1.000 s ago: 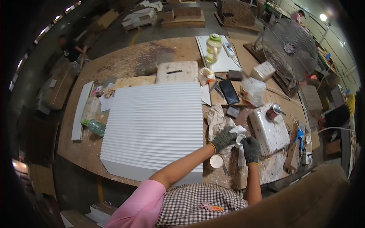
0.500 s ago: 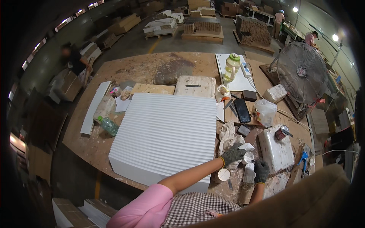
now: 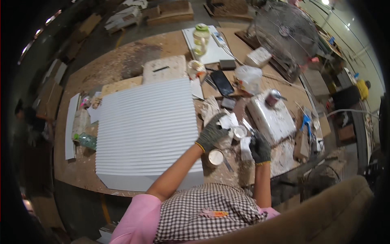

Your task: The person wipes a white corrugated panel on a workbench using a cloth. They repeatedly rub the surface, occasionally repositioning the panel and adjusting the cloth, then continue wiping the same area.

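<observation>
My left hand (image 3: 212, 133), in a dark grey knit glove, closes on a crumpled white scrap of paper (image 3: 228, 120). Just right of it stands a small white cup (image 3: 239, 132). My right hand (image 3: 260, 149), gloved alike, is closed around a thin, pale, flat tool (image 3: 248, 126) whose tip points toward the cup; its exact kind is unclear. A second white scrap (image 3: 245, 149) lies beside my right fingers. Nearer me is a round tub (image 3: 215, 157) with a pale top. A large white ribbed panel (image 3: 146, 130) lies to the left.
A white wrapped block (image 3: 271, 116) carries a dark red can (image 3: 273, 97) on the right. Behind my hands are a beige rag (image 3: 209, 109), a black phone (image 3: 222, 83) and a plastic bag (image 3: 248, 78). A green-lidded jug (image 3: 201, 39) and a large fan (image 3: 286, 32) stand farther back.
My view has swung to the right and down, so the bench appears shifted left. The thin tool in my right hand now shows beside the cup. My left hand stays at the white scrap.
</observation>
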`<state>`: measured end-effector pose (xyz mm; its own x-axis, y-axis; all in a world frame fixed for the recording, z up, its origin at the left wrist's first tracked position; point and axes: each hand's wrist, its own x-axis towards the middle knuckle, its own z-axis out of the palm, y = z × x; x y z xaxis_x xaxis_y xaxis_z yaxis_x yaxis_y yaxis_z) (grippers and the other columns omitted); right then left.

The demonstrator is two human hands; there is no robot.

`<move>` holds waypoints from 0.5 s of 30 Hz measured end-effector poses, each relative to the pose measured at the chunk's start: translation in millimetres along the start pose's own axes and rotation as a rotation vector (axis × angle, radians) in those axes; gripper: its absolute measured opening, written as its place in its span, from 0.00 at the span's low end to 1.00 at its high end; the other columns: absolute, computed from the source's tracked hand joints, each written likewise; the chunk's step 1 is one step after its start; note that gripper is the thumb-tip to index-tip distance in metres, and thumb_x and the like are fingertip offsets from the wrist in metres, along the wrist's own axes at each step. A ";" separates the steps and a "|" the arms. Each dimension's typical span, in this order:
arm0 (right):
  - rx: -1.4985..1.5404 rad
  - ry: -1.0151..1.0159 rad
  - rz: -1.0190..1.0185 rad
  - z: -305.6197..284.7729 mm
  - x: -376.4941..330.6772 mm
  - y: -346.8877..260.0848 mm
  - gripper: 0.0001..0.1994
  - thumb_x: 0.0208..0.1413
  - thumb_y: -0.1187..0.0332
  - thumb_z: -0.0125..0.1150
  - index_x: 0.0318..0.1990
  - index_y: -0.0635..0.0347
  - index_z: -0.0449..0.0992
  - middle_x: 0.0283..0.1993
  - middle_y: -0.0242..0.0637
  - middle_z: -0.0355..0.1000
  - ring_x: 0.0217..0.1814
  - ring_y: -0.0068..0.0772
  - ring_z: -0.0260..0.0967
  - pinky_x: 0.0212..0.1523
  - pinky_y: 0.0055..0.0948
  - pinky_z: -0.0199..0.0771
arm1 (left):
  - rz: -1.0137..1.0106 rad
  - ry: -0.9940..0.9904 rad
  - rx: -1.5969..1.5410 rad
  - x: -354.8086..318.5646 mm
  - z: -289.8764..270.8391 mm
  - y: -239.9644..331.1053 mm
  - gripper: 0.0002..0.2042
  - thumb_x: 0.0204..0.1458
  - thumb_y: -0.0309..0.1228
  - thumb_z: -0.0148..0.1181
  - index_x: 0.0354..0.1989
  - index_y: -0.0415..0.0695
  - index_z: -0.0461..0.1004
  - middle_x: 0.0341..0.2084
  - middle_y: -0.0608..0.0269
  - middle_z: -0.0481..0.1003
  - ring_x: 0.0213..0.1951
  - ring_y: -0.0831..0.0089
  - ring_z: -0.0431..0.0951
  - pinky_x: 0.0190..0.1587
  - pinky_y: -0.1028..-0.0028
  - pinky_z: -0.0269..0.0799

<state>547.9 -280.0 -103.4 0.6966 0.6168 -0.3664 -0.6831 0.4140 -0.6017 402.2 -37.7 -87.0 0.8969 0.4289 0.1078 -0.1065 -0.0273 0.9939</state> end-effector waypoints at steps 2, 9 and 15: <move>-0.078 0.080 -0.059 46.9 -15.8 -2.9 0.06 0.63 0.73 0.63 0.45 0.61 0.79 0.36 0.30 0.75 0.32 0.19 0.69 0.31 0.19 0.73 | -0.077 -0.022 0.010 -4.2 -2.5 23.2 0.36 0.51 0.30 0.73 0.69 0.42 0.63 0.58 0.56 0.73 0.56 0.68 0.76 0.58 0.69 0.74; -0.638 0.211 -0.314 73.7 -26.6 -1.1 0.06 0.62 0.71 0.67 0.42 0.63 0.80 0.31 0.31 0.76 0.28 0.19 0.68 0.30 0.23 0.71 | -0.074 -0.076 -0.031 -15.1 0.5 30.1 0.36 0.52 0.28 0.72 0.69 0.41 0.61 0.58 0.56 0.73 0.56 0.68 0.76 0.58 0.68 0.74; -1.344 -0.099 -1.221 84.4 -49.4 -1.9 0.04 0.60 0.76 0.66 0.41 0.64 0.81 0.39 0.34 0.80 0.39 0.28 0.77 0.41 0.28 0.78 | -0.172 -0.022 -0.035 -12.4 1.2 36.0 0.33 0.49 0.22 0.70 0.66 0.39 0.66 0.53 0.57 0.75 0.54 0.68 0.76 0.54 0.70 0.77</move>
<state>496.2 -254.7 -24.2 0.5658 0.4687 0.6783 0.8008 -0.1166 -0.5875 387.8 -45.0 -52.5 0.9124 0.4044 -0.0634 0.0353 0.0765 0.9964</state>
